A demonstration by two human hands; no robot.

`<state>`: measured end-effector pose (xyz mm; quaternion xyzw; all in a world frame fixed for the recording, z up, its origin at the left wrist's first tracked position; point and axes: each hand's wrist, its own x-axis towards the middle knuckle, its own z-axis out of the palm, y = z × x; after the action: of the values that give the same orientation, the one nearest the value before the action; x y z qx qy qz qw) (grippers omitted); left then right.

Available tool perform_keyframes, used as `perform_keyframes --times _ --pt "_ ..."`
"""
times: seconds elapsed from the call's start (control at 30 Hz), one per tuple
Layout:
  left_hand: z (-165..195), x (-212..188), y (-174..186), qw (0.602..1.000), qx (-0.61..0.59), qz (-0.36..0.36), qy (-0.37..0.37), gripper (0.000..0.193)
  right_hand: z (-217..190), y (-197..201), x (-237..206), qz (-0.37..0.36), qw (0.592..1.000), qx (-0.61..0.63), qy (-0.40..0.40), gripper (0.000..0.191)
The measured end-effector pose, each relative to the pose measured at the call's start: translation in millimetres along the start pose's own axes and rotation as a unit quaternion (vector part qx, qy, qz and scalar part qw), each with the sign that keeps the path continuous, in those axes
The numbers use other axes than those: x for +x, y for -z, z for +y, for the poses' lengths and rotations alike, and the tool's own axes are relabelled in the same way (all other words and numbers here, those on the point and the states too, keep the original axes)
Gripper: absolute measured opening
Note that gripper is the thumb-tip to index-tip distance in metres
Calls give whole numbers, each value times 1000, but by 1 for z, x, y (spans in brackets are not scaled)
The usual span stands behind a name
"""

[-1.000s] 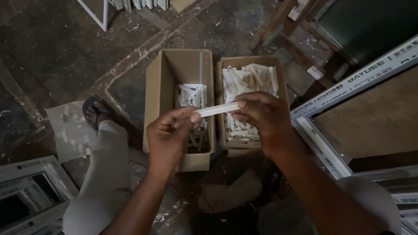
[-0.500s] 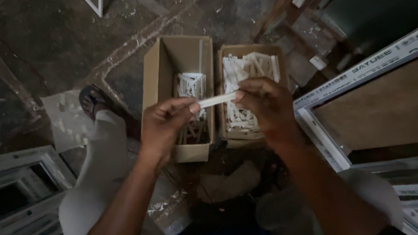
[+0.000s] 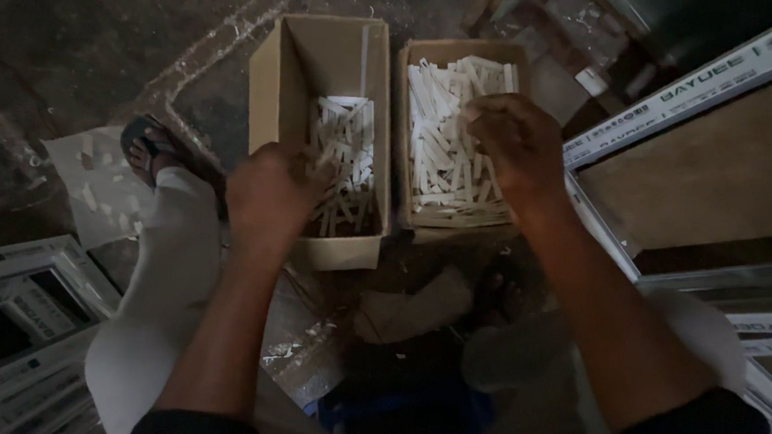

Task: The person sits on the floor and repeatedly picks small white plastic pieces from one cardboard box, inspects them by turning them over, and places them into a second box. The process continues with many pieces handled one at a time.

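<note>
A dim workshop floor of dark, scuffed concrete carries two open cardboard boxes side by side, with white window frames lying at the right and near-left edges.

The left box is partly filled with short white strips, heaped toward its near end. The right box is nearly full of the same strips, most lying across it at a slant.

The left hand hangs over the near end of the left box, fingers curled down into the strips; whether its grip holds one I cannot tell. The right hand sits over the right side of the right box, fingers bunched and closed, touching the pile; no strip clearly shows in them.

Each hand is nearer its own box, so the strips lie directly beneath and just far of each grip. A sandalled foot rests on the floor left of the boxes.
</note>
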<state>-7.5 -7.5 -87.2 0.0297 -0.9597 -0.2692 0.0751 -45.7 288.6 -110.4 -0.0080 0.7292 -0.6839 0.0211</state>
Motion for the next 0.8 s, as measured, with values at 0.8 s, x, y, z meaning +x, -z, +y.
perform_keyframes --times 0.8 --pt "12 1 33 978 -201 38 -27 12 208 -16 28 -317 676 -661 -70 26"
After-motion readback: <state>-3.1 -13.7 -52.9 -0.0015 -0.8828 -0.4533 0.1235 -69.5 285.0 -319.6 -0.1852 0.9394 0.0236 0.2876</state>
